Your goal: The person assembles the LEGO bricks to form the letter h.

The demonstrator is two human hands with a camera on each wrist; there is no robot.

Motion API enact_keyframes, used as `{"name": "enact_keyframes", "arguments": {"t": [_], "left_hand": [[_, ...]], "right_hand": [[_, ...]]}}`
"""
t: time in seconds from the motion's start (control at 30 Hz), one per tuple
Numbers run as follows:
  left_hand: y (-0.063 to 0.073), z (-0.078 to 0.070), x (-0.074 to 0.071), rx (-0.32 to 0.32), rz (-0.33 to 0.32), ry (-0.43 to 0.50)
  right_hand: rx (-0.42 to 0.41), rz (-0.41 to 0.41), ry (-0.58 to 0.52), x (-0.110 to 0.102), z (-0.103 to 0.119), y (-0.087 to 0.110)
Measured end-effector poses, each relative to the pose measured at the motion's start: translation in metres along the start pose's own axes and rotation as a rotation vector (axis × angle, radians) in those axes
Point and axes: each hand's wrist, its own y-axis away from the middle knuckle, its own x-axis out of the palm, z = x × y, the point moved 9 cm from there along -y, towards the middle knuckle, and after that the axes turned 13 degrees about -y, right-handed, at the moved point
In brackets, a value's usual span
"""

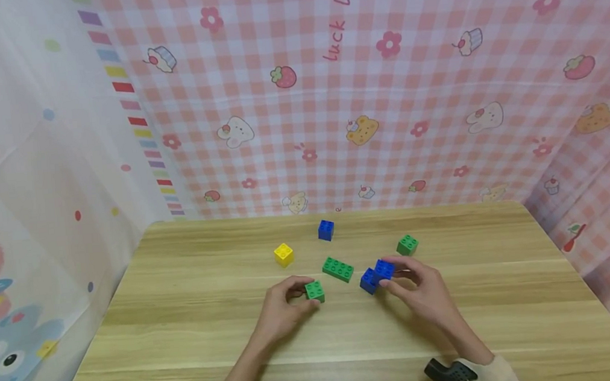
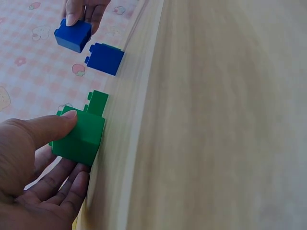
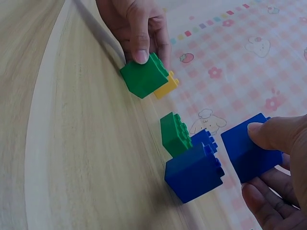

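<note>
My left hand (image 1: pixel 282 307) pinches a square green toy brick (image 1: pixel 314 292) between thumb and fingers. A square blue brick (image 1: pixel 384 269) is gripped by my right hand (image 1: pixel 425 289), held up off the table in the right wrist view. Just beside and below it, a second blue brick (image 1: pixel 368 282) stands on the table, with a gap between the two blue bricks (image 3: pixel 252 146) in the right wrist view. Between the hands and slightly farther back lies a long green brick (image 1: pixel 338 269) with two rows of studs.
On the wooden table (image 1: pixel 216 355), a yellow brick (image 1: pixel 284 254) sits back left, another blue brick (image 1: pixel 326 230) at the back middle, and a small green brick (image 1: pixel 407 244) behind my right hand. A pink checkered cloth (image 1: pixel 298 112) hangs behind the far edge.
</note>
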Motion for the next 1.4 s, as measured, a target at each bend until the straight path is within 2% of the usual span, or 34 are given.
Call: {"name": "enact_keyframes", "arguments": {"t": [0.33, 0.63, 0.93, 1.4], "left_hand": [[-0.002, -0.008, 0.006, 0.025, 0.001, 0.001], [-0.005, -0.010, 0.016, 0.021, 0.040, 0.011], [-0.007, -0.015, 0.022, 0.042, 0.049, 0.022], [-0.007, -0.018, 0.030, 0.063, 0.075, 0.012]], "right_hand": [[-0.011, 0.013, -0.040, 0.009, 0.007, -0.004], [0.014, 0.051, -0.057, 0.021, 0.011, -0.006], [-0.028, 0.086, -0.052, 0.035, 0.018, -0.010], [-0.044, 0.148, -0.049, 0.058, 0.020, -0.009]]}}
